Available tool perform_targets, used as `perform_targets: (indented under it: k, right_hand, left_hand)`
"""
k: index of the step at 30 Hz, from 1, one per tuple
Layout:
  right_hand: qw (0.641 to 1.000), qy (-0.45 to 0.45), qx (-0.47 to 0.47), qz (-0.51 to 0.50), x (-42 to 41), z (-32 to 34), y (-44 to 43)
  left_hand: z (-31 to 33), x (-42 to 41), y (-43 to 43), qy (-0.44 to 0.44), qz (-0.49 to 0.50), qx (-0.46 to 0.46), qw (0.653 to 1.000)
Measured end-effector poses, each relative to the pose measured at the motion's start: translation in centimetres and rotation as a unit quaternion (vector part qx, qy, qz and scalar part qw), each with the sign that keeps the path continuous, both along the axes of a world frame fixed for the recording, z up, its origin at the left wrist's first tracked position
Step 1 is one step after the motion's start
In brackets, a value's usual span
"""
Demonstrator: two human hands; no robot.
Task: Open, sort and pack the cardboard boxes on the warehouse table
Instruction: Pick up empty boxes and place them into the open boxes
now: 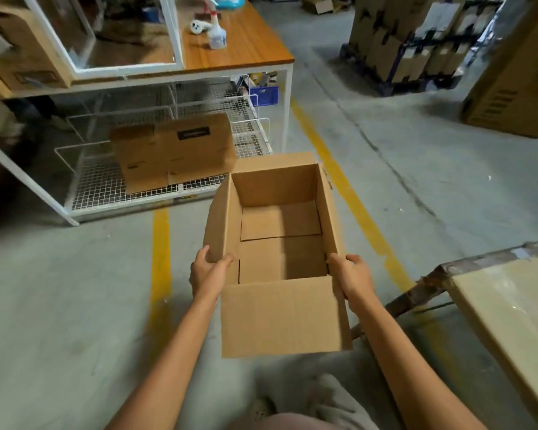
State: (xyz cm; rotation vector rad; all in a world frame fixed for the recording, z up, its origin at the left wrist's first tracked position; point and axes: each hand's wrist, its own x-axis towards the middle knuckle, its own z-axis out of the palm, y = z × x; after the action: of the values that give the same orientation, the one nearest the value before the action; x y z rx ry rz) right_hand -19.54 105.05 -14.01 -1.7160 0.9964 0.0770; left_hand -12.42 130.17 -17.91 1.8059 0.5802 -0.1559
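Now the open cardboard box (277,243) sits between left hand (207,271) and right hand (351,276), both gripping its sides

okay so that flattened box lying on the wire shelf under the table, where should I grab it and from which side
Take the flattened box by its near long edge, coming from the front of the wire shelf. That edge faces the open aisle side; the table frame closes off the top and back. It looks thin, so pinch it.

No text can be read: the dark label (194,133) on the flattened cardboard box (174,153) on the wire shelf (106,193) is blurred.
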Motion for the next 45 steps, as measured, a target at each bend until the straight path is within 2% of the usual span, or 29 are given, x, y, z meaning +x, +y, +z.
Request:
perform_targets:
  k: [12, 20, 25, 32, 38, 45]
  right_hand:
    - [0.995, -0.032, 0.018, -0.090, 13.5, 0.1, -8.1]
    - [0.986, -0.069, -0.004, -0.151, 21.2, 0.8, -18.5]
    - [0.965, -0.084, -0.013, -0.248, 22.9, 3.3, -24.0]
    - [0.929, -0.097, -0.034, -0.355, 26.7, 2.8, -34.3]
    - [0.885, -0.133, -0.070, -0.440, 30.2, 6.0, -41.3]
    - [0.805, -0.157, -0.150, -0.552, 29.4, 10.6, -48.6]
  left_hand:
    - [0.4, 16.1, -9.3, -0.004, -0.056, 0.022, 0.998]
    - [3.5, 27.2, -20.5, -0.012, -0.132, -0.047, 0.990]
    - [4.7, 33.2, -29.4, -0.016, -0.220, -0.067, 0.973]
    - [6.1, 41.4, -44.1, -0.036, -0.344, -0.080, 0.935]
    - [9.4, 47.9, -57.3, -0.053, -0.448, -0.111, 0.885]
    - [13.0, 49.3, -72.1, -0.097, -0.557, -0.150, 0.811]
